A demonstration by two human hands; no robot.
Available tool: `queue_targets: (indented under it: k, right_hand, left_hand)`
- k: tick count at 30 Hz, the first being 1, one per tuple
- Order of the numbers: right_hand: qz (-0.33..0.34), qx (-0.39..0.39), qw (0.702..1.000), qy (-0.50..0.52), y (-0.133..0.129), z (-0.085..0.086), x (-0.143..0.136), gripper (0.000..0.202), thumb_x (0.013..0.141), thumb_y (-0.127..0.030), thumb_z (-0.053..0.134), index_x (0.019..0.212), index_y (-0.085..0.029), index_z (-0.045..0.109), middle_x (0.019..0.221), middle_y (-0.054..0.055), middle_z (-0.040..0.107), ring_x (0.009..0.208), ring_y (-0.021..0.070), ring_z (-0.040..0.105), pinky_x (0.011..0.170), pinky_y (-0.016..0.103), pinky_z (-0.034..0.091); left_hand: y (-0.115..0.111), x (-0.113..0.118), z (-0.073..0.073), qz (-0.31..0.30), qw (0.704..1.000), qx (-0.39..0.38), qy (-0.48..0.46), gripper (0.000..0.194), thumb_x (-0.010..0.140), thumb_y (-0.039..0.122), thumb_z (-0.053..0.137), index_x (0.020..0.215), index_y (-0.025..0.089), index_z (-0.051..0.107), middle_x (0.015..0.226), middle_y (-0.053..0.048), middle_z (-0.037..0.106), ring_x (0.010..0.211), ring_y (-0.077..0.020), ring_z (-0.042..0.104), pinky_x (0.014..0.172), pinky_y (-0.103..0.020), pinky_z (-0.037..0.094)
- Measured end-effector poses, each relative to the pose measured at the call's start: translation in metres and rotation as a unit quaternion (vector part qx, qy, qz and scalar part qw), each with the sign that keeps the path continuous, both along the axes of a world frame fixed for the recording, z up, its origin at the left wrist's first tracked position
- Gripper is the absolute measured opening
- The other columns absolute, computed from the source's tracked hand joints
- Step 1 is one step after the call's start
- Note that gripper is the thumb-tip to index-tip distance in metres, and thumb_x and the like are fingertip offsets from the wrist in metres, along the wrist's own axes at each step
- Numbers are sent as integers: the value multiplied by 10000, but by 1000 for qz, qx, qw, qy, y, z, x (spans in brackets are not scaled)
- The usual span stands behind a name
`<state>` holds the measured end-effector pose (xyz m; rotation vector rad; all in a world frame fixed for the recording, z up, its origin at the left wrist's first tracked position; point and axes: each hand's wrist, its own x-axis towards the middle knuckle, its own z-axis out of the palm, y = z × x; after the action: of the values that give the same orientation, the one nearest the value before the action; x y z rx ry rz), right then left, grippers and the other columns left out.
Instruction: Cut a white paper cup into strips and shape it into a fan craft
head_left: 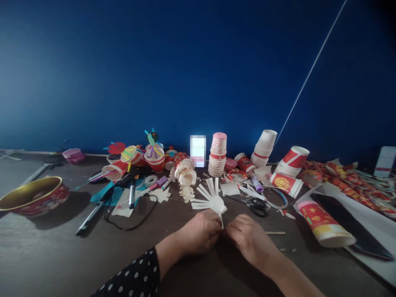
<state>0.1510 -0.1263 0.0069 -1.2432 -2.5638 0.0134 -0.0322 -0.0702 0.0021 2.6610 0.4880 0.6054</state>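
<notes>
A white paper cup cut into strips (217, 203) lies fanned out at the middle of the table, its round base in the centre. My left hand (201, 232) is closed at its near side, fingers curled by a strip that points toward me. Close beside it, my right hand (246, 236) is closed too, its fingertips pinched near that strip's lower end. The fingertips are partly hidden. Just beyond lies a curled, layered shape of cut cups (186, 177).
Stacked paper cups (218, 159) stand behind. Black scissors (258, 207) and a purple glue stick (256, 183) lie to the right, near a red cup (324, 225) and a dark tablet (351, 225). Leftward are a marker (132, 196), a utility knife (93, 218) and a gold-lined bowl (34, 198).
</notes>
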Motion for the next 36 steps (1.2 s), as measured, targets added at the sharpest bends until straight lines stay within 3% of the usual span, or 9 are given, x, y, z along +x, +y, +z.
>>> queue_targets:
  k: [9, 19, 25, 36]
  right_hand:
    - [-28, -37, 998, 36, 1, 9, 6, 121, 844, -114, 509, 791, -180, 596, 762, 23, 604, 754, 167, 515, 683, 286, 348]
    - [-52, 6, 999, 4, 3, 3, 4, 187, 869, -104, 463, 742, -186, 571, 761, 23, 580, 743, 174, 474, 684, 306, 320]
    - [-66, -5, 998, 15, 3, 5, 6, 195, 867, -96, 467, 747, -191, 589, 763, 20, 584, 744, 168, 479, 674, 291, 329]
    - [-24, -18, 1000, 4, 0, 8, 4, 146, 835, -111, 540, 735, -188, 614, 767, 14, 594, 760, 169, 487, 672, 285, 338]
  left_hand:
    - [-2, 1, -1, 17, 1000, 9, -6, 130, 754, 64, 473, 765, 159, 559, 814, -52, 596, 786, -150, 527, 715, -245, 422]
    - [-4, 5, -3, 36, 999, 15, 13, 9, 757, 157, 586, 751, 150, 585, 808, -56, 600, 796, -173, 530, 731, -278, 420]
    - [-5, 6, -2, 41, 999, 21, 11, 77, 799, 201, 561, 744, 156, 592, 803, -50, 610, 791, -172, 533, 722, -278, 416]
    - [-4, 7, -7, 57, 998, 34, -6, 136, 738, 68, 494, 670, 146, 583, 759, -56, 599, 742, -157, 529, 693, -258, 425]
